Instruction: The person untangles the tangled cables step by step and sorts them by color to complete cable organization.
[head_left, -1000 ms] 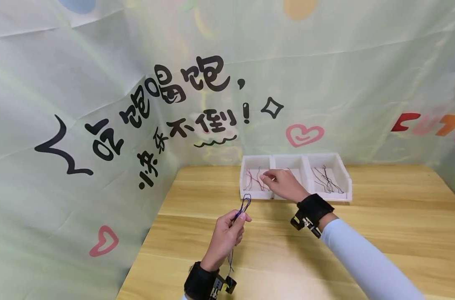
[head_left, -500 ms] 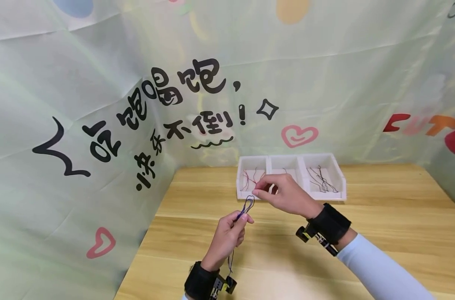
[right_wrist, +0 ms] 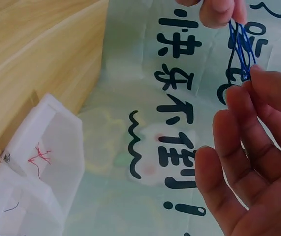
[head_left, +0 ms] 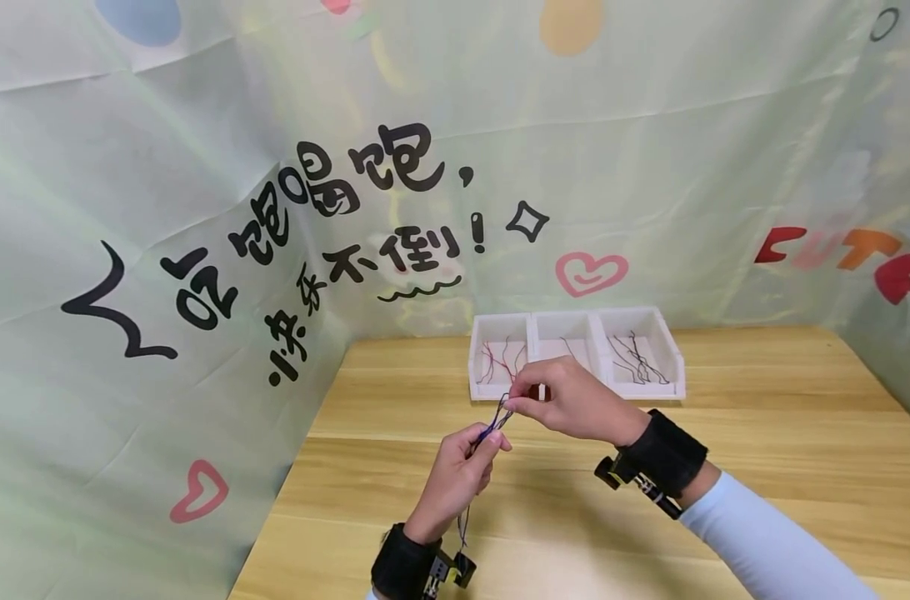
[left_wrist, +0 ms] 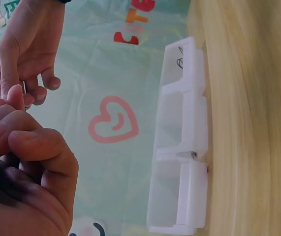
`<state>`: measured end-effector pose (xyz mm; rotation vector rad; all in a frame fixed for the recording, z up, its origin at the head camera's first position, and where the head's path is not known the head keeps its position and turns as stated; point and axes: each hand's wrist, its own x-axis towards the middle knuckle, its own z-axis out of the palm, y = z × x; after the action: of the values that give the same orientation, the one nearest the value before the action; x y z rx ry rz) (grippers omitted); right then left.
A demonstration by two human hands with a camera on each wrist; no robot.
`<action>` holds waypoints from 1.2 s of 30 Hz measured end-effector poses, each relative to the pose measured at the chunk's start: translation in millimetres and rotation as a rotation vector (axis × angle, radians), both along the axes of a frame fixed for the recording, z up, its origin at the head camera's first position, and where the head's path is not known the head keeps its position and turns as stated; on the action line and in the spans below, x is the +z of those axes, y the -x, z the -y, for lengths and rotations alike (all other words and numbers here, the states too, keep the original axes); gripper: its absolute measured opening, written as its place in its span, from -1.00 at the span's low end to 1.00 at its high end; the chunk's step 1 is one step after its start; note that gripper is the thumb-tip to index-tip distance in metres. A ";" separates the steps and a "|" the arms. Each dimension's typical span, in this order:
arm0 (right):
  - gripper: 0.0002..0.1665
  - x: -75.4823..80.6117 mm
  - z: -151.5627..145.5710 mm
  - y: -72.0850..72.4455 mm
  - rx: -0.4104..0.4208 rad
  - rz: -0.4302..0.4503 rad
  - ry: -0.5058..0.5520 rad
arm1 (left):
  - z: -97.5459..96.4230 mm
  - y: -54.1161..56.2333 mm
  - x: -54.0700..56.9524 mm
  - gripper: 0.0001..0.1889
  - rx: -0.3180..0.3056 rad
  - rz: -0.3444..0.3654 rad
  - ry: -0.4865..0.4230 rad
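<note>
My left hand (head_left: 458, 475) holds a looped bundle of thin blue wires (right_wrist: 242, 51), its fingers curled and thumb pressed on top. The loop sticks up above the thumb, while loose ends hang below the hand in the head view. My right hand (head_left: 575, 402) pinches the top of the loop between thumb and index finger; its other fingers are loosely bent. In the right wrist view, the strands stretch between the fingertips of both hands. The left wrist view shows the left fingers (left_wrist: 42, 145) folded over, hiding most of the wires.
Behind the hands, a white three-compartment tray (head_left: 665, 393) stands on the wooden table (head_left: 395, 392) against a printed cloth. Red wires (head_left: 492, 360) lie in its left compartment, a thin dark wire (head_left: 569, 343) in the middle, and several black wires (head_left: 638, 360) at right.
The right hand has moved from over the tray back toward the left hand and now pinches the loop's top. The left hand keeps its hold, almost still.
</note>
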<state>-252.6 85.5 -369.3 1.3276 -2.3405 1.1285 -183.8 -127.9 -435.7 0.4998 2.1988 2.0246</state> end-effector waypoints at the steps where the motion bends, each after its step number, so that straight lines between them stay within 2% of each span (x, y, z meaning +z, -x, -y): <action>1: -0.86 0.6 -1.5 -0.3 -0.005 0.002 0.001 | 0.2 0.3 0.1 -0.63 0.000 -0.004 0.007; 7: -0.84 1.4 -18.4 -0.5 -0.099 0.071 0.021 | 4.4 2.4 -1.5 -0.63 0.000 -0.018 0.039; 10: -0.81 -0.5 -28.4 -0.6 -0.183 0.047 0.034 | 7.0 3.1 -3.4 -0.63 0.009 -0.019 0.054; 13: -0.88 -4.0 -33.4 -2.4 -0.225 -0.109 0.020 | 7.3 4.2 -4.5 -0.63 0.018 -0.035 0.089; 17: -0.57 -8.3 -30.0 -9.3 -0.167 -0.394 -0.061 | 5.1 7.3 -3.6 -0.67 0.037 -0.081 0.168; 18: -0.56 -9.5 -28.6 -11.0 -0.151 -0.452 -0.088 | 4.6 7.8 -2.7 -0.68 0.045 -0.089 0.184; 21: -0.60 -13.0 -26.0 -14.2 -0.154 -0.580 -0.157 | 3.9 8.6 0.0 -0.73 0.060 -0.094 0.216; 23: -0.71 -16.1 -26.3 -14.2 -0.173 -0.623 -0.189 | 3.4 8.6 1.1 -0.74 0.066 -0.086 0.225; 26: -0.83 -21.1 -28.4 -13.8 -0.183 -0.653 -0.202 | 2.3 8.4 0.9 -0.75 0.063 -0.077 0.220; 30: -0.69 -26.8 -31.9 -12.8 -0.183 -0.696 -0.207 | -0.1 7.3 0.7 -0.77 0.053 -0.085 0.200; 31: -0.75 -27.3 -33.3 -12.2 -0.187 -0.698 -0.208 | -0.6 6.9 0.7 -0.77 0.050 -0.086 0.198; 32: -0.74 -28.2 -35.2 -11.2 -0.192 -0.696 -0.202 | -1.2 6.7 0.6 -0.77 0.046 -0.088 0.194; 36: -0.96 -29.7 -46.0 -5.0 -0.241 -0.597 -0.125 | -2.5 5.7 0.4 -0.74 0.037 -0.083 0.178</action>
<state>-247.6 131.5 -399.0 1.1701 -2.0622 0.4370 -189.6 -125.4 -435.2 0.5341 2.4253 1.8322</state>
